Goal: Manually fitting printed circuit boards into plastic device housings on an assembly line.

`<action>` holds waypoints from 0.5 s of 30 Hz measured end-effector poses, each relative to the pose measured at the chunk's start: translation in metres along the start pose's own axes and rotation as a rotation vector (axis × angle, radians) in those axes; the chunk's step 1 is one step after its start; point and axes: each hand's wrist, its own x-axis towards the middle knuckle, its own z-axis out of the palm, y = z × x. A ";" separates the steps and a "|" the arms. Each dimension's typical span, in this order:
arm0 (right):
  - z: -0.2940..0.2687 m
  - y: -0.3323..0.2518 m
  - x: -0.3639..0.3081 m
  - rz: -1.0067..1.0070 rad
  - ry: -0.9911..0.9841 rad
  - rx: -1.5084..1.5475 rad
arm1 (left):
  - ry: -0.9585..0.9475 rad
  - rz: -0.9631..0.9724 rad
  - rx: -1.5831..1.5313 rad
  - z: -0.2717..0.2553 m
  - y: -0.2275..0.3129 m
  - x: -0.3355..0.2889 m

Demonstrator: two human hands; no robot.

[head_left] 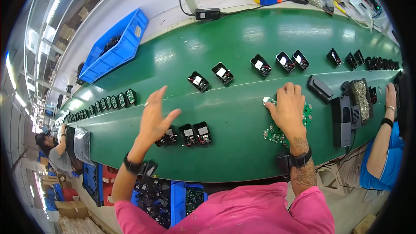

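Note:
My left hand (155,115) is raised over the table with fingers stretched out and thumb apart, holding nothing. Below and beside it stand small black open housings (202,133) with red wires and silver-grey blocks inside. My right hand (288,106) is on a loose pile of green circuit boards (277,134). Its fingers curve down and the thumb is against a board at the pile's left edge; the fingertips are partly hidden. Farther back, a row of similar black housings (223,73) with white labels lies across the green table (234,160).
Housings with green boards (113,101) line the left side. At right are a black handheld device (320,89), a dark charger-like unit (342,121) and a tray of small metal parts (360,99). A blue crate (117,45) stands back left. Co-workers sit at both sides; one's arm (383,134) rests at right.

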 end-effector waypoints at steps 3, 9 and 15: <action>0.006 0.008 -0.001 0.003 -0.089 -0.005 | 0.020 0.100 0.208 0.044 0.015 0.048; 0.019 0.003 -0.001 -0.105 -0.049 0.125 | -0.104 -0.040 0.144 0.074 0.022 0.097; 0.017 -0.004 0.000 -0.187 -0.016 0.329 | -0.076 0.008 -0.005 0.081 0.017 0.095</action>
